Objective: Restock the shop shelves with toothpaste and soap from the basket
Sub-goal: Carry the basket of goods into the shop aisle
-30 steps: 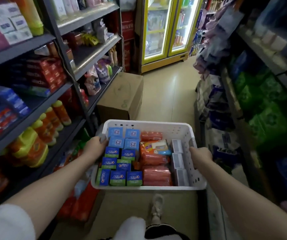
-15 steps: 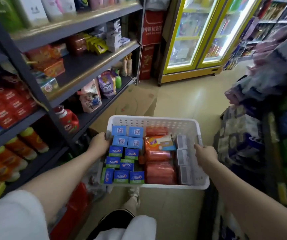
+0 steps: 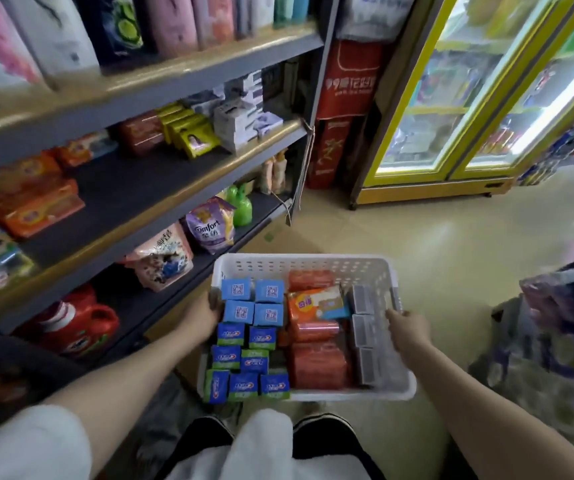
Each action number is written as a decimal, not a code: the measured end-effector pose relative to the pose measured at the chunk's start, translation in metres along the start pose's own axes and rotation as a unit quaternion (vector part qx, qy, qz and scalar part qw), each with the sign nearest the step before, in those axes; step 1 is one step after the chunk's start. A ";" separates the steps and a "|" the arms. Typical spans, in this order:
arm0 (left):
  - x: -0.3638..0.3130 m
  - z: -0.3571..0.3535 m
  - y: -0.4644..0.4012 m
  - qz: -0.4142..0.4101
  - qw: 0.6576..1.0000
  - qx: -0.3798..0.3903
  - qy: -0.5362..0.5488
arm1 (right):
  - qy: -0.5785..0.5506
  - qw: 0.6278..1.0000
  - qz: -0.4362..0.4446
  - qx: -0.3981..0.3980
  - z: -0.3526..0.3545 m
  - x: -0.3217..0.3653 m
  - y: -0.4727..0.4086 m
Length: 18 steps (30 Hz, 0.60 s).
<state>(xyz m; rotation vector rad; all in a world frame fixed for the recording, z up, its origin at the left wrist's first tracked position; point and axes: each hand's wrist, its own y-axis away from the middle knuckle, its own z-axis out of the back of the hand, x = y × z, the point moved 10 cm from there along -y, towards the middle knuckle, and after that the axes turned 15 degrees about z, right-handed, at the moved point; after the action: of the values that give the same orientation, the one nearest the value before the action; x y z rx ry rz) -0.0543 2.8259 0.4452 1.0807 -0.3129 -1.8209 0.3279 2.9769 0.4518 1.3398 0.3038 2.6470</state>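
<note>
Basket (image 3: pixel 304 263) now carried up beside soap shelf (image 3: pixel 161 168) on left; left hand (image 3: pixel 202 315) and right hand (image 3: pixel 408 327) grasp its rims, toothpaste boxes (image 3: pixel 247 341) and soap (image 3: pixel 313 337) still inside, unloading next.

Basket (image 3: pixel 299 263), lower centre: white perforated plastic, matt; inside it the blue toothpaste boxes (image 3: pixel 252 308) look like printed card with a slight sheen, and the orange-red soap packs (image 3: pixel 315 330) sit in glossy film wrap. Shelves (image 3: pixel 161 88), left of frame: grey painted metal with dark matt decks, holding glossy plastic pouches (image 3: pixel 211 225) and a shiny red plastic jug (image 3: pixel 71 323). Fridge (image 3: pixel 486 98), upper right: glossy yellow frame with glass doors; floor (image 3: pixel 434 237) is smooth and reflective.
</note>
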 end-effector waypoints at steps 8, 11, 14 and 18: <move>0.016 -0.034 -0.063 0.196 0.967 -0.065 0.152 | 0.112 0.962 0.062 0.242 -0.122 0.062 -0.172; 0.037 -0.052 -0.074 0.261 0.936 -0.081 0.221 | 0.141 0.931 0.086 0.324 -0.168 0.082 -0.211; 0.045 -0.068 -0.086 0.309 0.918 -0.111 0.225 | 0.179 0.904 0.110 0.372 -0.215 0.095 -0.252; 0.042 -0.072 -0.114 0.333 0.904 -0.137 0.228 | 0.221 0.881 0.125 0.400 -0.268 0.097 -0.294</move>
<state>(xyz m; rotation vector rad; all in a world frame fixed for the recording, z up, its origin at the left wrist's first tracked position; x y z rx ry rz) -0.0728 2.8655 0.3109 1.0008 -0.1124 -0.9352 0.0685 3.2545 0.2984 0.9111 1.5147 3.1705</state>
